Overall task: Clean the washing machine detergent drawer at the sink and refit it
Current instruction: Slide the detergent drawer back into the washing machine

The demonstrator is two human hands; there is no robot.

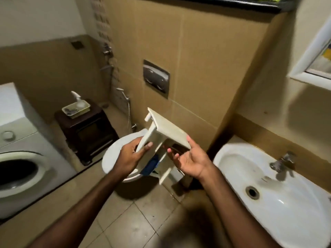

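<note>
Head view, both forearms reaching forward over the beige tiled floor [136,217]. The left hand [128,159] grips the cream plastic detergent drawer [162,130] by its left side wall, thumb lying along the wall's outer face and the fingers [147,145] curled round its lower edge. The right hand [189,159] is turned palm up beneath the drawer's flat front panel; its fingers [172,151] are only loosely bent, supporting the underside, and the thumb rests against the panel's right-hand edge. The drawer is held in the air between the two hands, tilted, with the front panel uppermost and the compartments sloping down toward the viewer; a blue insert [152,162] shows inside, just below the fingers. To the right of the right hand, close by, sits the white ceramic wall basin [279,206] with its metal tap [283,162] and drain hole. Directly behind and under the left hand is the white toilet bowl [112,156]. Well to the left of the left hand stands the white front-loading washing machine [21,154], its door opening dark. Beyond the toilet stands a dark wooden cabinet [87,129] carrying a pale tray [76,108]; above the drawer, on the tiled wall, is a chrome flush plate [156,77].
</note>
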